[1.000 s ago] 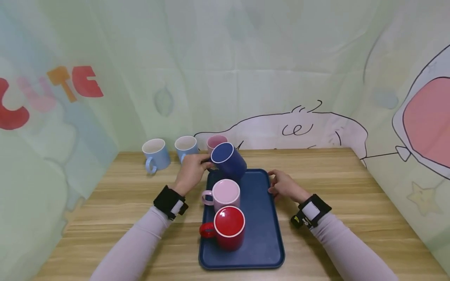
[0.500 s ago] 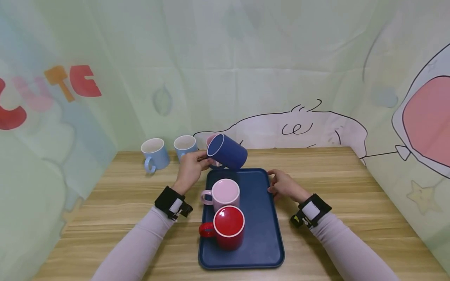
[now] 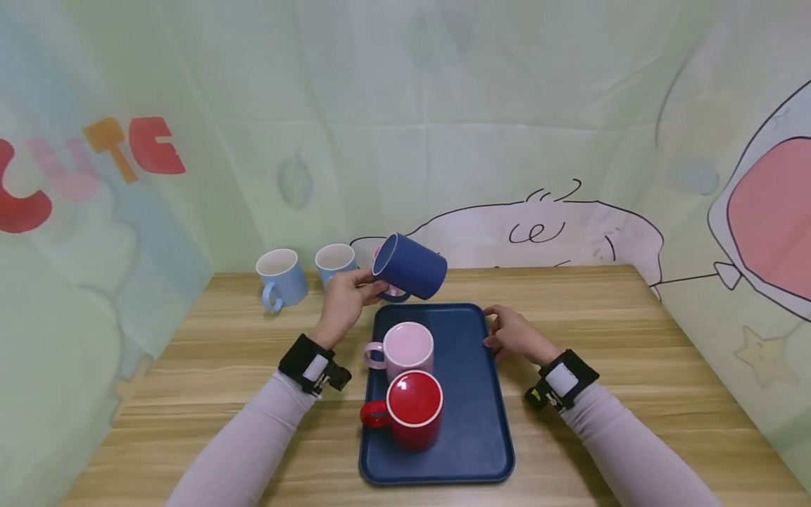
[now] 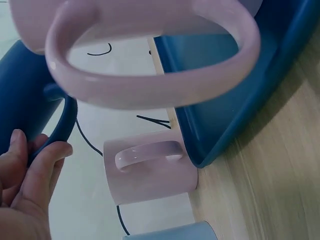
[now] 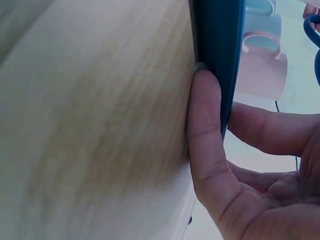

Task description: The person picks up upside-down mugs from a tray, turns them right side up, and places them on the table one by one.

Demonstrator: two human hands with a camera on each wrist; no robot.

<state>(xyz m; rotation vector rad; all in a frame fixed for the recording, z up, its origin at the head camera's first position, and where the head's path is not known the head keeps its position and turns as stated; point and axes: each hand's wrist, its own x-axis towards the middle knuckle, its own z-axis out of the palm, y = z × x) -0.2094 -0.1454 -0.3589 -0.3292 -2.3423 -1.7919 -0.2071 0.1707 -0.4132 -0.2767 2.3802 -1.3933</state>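
My left hand [image 3: 342, 303] pinches the handle of a dark blue mug [image 3: 413, 267], raised above the far edge of a navy tray [image 3: 472, 422]. The mug is tipped, its mouth facing up and to the left. In the left wrist view, thumb and fingers close on its handle [image 4: 65, 122]. On the tray's left side stand a pink mug [image 3: 408, 345] and, nearer, a red mug [image 3: 415, 415], handles pointing left. My right hand [image 3: 516, 334] grips the tray's far right corner, with one digit along the outer side wall in the right wrist view.
Two light blue mugs [image 3: 283, 278] stand upright at the table's back left. Another pink mug [image 4: 150, 170] stands behind the tray, mostly hidden by the dark blue mug in the head view. A printed cloth [image 3: 380, 141] hangs directly behind the wooden table [image 3: 608, 338].
My left hand has lifted the dark blue mug off the tray's far end, upward and away, and tilted it further over. My right hand and the tray have stayed put.
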